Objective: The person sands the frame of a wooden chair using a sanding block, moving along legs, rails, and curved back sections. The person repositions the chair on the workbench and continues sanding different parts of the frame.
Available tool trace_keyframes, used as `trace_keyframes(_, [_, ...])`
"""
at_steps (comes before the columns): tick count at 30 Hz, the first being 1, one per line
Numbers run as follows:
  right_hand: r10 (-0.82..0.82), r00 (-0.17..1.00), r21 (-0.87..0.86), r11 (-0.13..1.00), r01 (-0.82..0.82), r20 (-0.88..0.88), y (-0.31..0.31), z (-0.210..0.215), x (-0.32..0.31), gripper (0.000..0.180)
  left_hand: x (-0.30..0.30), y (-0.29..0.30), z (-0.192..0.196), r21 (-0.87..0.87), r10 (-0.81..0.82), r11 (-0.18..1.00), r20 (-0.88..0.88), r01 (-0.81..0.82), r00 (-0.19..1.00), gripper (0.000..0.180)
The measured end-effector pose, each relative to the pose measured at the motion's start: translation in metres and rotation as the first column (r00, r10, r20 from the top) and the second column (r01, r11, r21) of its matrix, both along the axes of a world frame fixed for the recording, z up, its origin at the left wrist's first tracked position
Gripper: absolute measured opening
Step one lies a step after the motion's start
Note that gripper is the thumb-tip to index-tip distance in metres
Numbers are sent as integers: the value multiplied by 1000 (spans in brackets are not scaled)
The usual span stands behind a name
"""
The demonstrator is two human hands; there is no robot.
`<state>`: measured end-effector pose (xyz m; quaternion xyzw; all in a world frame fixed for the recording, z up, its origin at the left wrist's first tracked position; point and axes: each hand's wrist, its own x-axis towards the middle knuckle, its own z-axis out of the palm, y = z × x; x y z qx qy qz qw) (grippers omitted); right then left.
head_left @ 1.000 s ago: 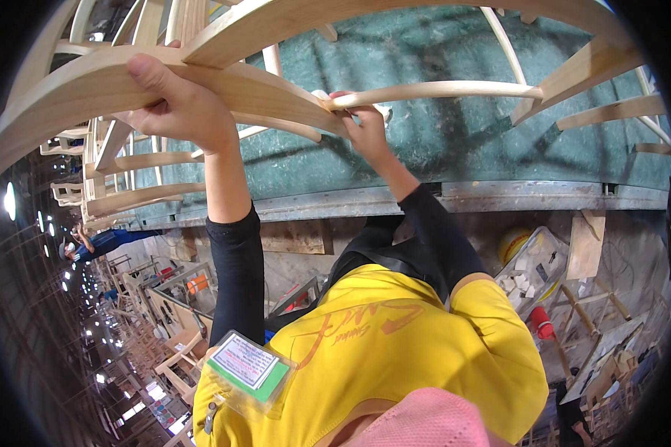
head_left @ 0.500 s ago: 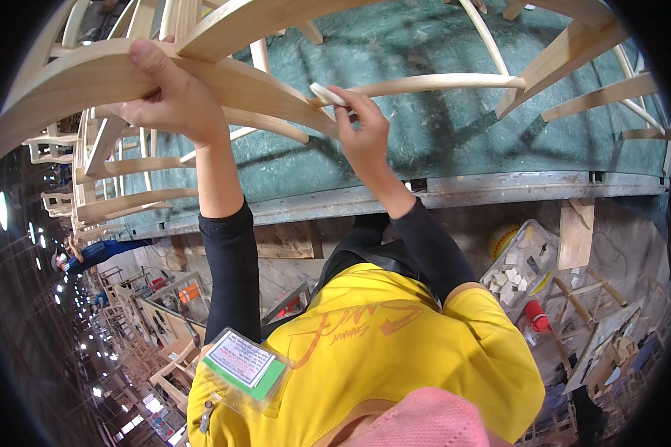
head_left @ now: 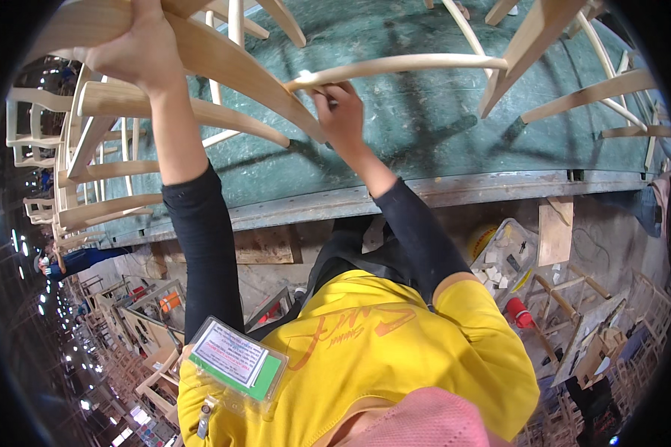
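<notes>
At ten o'clock, the left hand [head_left: 133,54] is clamping a broad, curved wooden rail [head_left: 238,74]; toward twelve, the right hand [head_left: 341,119] is pinching a white pad [head_left: 304,75] against a slender, rounded rod [head_left: 410,65] over scuffed green tabletop [head_left: 417,141].

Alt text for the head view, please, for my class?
A person's left hand holds a broad, curved, pale wooden bar; the right hand touches the left end of a slim, rounded, pale wooden rail, above a green worktop.
</notes>
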<state>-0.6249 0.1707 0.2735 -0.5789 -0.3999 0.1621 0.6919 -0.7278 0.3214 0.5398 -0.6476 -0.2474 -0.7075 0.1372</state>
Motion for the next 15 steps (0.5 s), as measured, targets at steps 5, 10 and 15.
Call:
trace_keyframes(5, [122,991,-54,991,-120,52,19,28,-6,22,13,40,29,11,126,992,-16,-126,992,59])
trace_keyframes(10, [237,935,3,969,-246,262,-9,37,-13,29,-42,122,38,-431,-138,899,-120,73,983,67])
trace_keyframes(15, [110,989,-121,985,-122,-103,-38,12,-13,22,18,59,36,-196,230,958,99,-207,968,53])
